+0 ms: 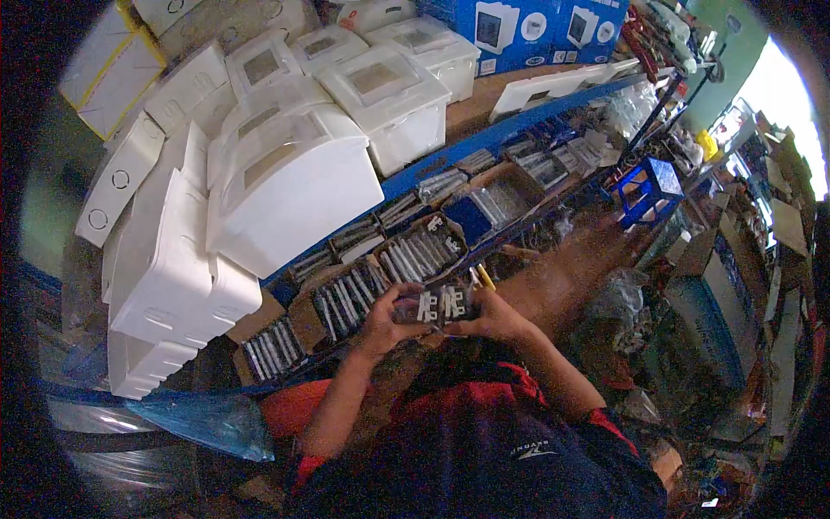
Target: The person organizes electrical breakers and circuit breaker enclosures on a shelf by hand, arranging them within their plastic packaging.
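Head camera view, looking down past a dark shirt with red sleeves (484,437) into a crowded storeroom. The left hand (391,318) and right hand (494,317) meet in front of the chest, each with its fingers partly curled, gripping the sides of a pair of small dark packets (441,306) with white fittings showing on top. A narrow yellow item (486,278) sits at the right hand's fingers; whether they hold it is unclear.

The packets are just above the near edge of a blue-edged shelf (415,177) that runs diagonally from lower left to upper right. Along this edge stand open cardboard boxes (304,321), tightly filled with rows of slim dark and pale packs. Behind them, large white plastic enclosures (294,195) with clear covers are piled at the left, and blue printed cartons (532,33) stand at the top.

To the right, a brown floor (553,285) stretches away to a small blue stool (653,190). Beyond it are crumpled clear plastic (624,298), leaning cardboard (692,255), mixed clutter and a pale green wall (742,39) beside a glaring bright opening (782,108).
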Demonstrator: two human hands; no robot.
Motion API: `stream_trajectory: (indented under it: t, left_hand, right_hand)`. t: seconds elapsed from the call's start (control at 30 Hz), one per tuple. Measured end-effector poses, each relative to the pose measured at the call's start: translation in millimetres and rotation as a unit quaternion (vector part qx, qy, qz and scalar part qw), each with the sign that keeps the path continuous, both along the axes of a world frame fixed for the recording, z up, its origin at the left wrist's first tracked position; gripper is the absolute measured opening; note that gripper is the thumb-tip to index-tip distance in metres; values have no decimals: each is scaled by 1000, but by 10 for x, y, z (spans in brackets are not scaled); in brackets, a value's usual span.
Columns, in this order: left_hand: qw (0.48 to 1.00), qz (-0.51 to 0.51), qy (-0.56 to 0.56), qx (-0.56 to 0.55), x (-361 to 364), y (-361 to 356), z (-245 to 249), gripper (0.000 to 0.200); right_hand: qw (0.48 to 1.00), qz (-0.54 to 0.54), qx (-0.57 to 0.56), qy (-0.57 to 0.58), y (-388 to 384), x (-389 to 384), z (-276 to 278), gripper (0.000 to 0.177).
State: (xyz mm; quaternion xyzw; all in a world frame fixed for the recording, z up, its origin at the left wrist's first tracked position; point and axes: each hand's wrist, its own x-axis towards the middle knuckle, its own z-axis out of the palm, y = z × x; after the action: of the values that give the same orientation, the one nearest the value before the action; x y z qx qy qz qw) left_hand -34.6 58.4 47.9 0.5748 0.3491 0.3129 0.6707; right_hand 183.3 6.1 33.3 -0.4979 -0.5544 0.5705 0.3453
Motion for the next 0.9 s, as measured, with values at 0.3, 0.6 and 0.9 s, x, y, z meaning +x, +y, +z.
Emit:
stream_trajectory:
  t: [0.3, 0.6, 0.9]
  left_hand:
    - [984, 62, 114, 125, 11, -10, -212, 42]
    - [977, 113, 116, 136, 23, 53, -124, 30]
    - [956, 187, 126, 186, 140, -132, -187, 28]
  right_hand:
    - [1000, -2, -6, 10, -24, 47, -97, 47]
    - [994, -86, -54, 43, 36, -5, -41, 41]
    - [996, -48, -64, 47, 10, 62, 157, 52]
